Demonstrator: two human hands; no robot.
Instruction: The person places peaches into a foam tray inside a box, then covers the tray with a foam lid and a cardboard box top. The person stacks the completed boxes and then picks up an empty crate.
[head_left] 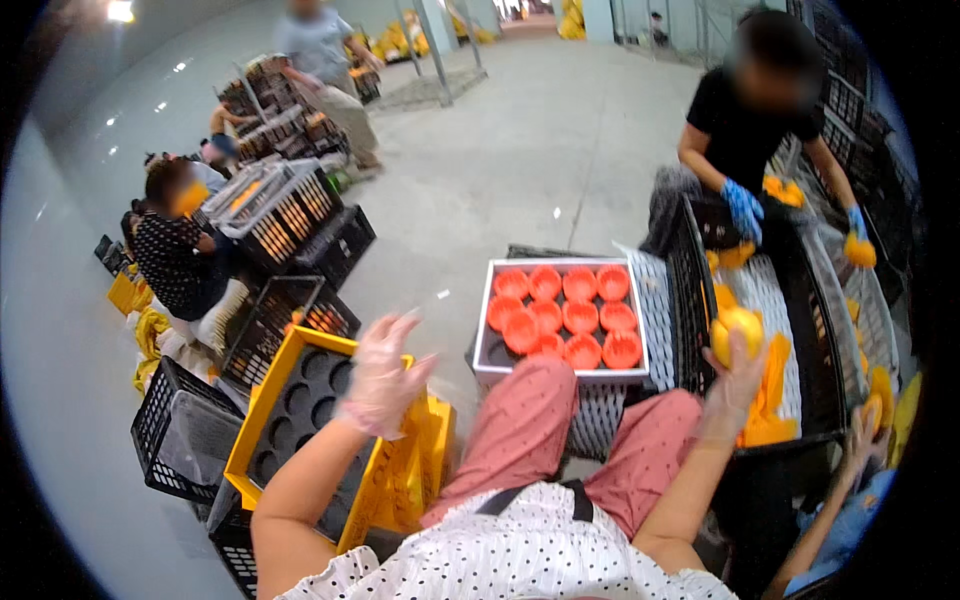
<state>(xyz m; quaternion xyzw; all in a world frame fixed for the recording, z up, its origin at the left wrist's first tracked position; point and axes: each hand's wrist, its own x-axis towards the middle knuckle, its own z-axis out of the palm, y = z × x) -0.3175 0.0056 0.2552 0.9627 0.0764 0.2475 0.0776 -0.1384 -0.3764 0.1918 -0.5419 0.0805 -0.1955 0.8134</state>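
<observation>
My left hand (380, 375), in a thin clear glove, is raised with its fingers spread and nothing in it. It is over the right side of a tilted yellow box (292, 350) with a grey insert (300, 410) of round hollows. In my gloved right hand (738, 385) is a round yellow fruit (737, 335), held up by the fingers. The hand is beside a black crate (690, 310) on the right. In front of my knees lies a white box (640, 330) holding several red ruffled cups (580, 317); a dark hollow shows at its near left corner.
Orange-yellow wrapping (770, 395) lies in the black crate. Across it, a person in blue gloves (742, 208) handles fruit; another person's hand (862, 440) holds fruit at lower right. More crates (285, 215) and a seated person (185, 250) are at left. Another person (325, 80) stands behind.
</observation>
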